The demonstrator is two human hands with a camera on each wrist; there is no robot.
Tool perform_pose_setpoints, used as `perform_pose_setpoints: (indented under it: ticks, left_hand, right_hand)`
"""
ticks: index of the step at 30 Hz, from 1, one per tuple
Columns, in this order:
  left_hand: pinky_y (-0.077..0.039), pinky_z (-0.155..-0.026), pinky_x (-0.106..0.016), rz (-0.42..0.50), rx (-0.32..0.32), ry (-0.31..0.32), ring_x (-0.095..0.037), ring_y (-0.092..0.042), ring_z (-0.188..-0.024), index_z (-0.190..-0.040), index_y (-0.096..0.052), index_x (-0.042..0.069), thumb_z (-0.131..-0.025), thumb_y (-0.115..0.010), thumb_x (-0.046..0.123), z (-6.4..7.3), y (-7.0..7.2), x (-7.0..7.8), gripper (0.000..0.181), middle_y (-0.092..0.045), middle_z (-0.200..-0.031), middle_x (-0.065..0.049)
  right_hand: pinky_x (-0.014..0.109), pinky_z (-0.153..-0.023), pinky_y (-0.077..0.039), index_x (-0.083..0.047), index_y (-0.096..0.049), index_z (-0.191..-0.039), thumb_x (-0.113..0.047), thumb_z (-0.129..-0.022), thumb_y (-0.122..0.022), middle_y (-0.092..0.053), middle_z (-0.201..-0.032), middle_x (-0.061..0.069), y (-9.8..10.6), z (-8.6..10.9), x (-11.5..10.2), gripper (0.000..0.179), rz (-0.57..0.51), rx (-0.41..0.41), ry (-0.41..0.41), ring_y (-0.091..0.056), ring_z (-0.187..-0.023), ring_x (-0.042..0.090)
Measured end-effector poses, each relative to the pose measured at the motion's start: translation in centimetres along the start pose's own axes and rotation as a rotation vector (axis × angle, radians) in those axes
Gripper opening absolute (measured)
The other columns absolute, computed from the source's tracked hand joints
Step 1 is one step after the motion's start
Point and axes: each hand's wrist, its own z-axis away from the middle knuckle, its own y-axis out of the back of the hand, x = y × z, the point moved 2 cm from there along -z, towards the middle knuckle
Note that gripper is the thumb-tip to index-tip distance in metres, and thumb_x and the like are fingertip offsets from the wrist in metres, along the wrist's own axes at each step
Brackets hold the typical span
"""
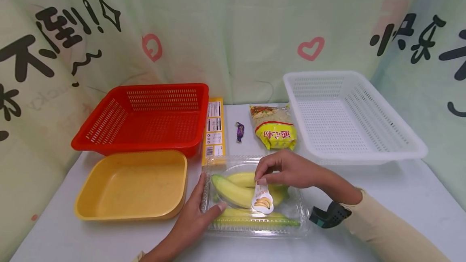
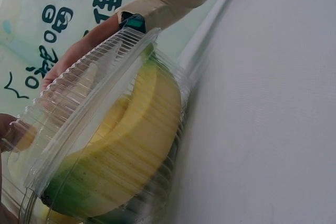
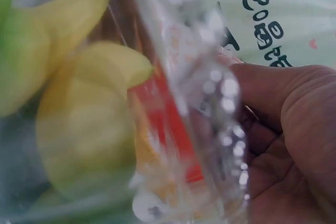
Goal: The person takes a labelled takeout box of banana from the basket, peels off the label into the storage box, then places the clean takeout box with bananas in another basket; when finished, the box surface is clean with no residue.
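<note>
A clear plastic clamshell box [image 1: 255,231] lies on the table with several yellow-green bananas [image 1: 233,191] inside it. My left hand [image 1: 196,213] holds the box at its left side, thumb on top of the lid and fingers along the edge. Between thumb and fingertips, my right hand [image 1: 285,169] pinches the upper end of a white label [image 1: 262,199] with a banana picture. The label overlaps the lid in the head view. From the left wrist, a banana [image 2: 126,145] shows through the ribbed wall.
Left of the box are a yellow tray [image 1: 131,213] and a red basket [image 1: 138,148]. A white basket [image 1: 364,157] stands at the right. Behind the box lie a yellow printed box [image 1: 214,132], a purple-wrapped candy [image 1: 240,132] and a yellow food bag [image 1: 274,128].
</note>
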Motion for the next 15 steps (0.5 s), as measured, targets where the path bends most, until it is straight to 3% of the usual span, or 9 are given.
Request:
perform_pose_setpoints:
  ticks: [15]
  left_hand:
    - [-0.008,-0.113,-0.057,0.027,-0.004,-0.040,-0.030,-0.009,-0.146,-0.157,-0.009,0.011,-0.089,-0.069,0.032,-0.06,0.07,-0.19,0.093,-0.012,-0.161,-0.010]
  right_hand:
    - [0.030,-0.076,-0.055,-0.004,-0.074,-0.095,-0.006,-0.090,-0.069,-0.070,-0.093,0.001,0.32,0.18,0.22,0.008,-0.037,0.002,-0.059,-0.062,-0.084,0.022]
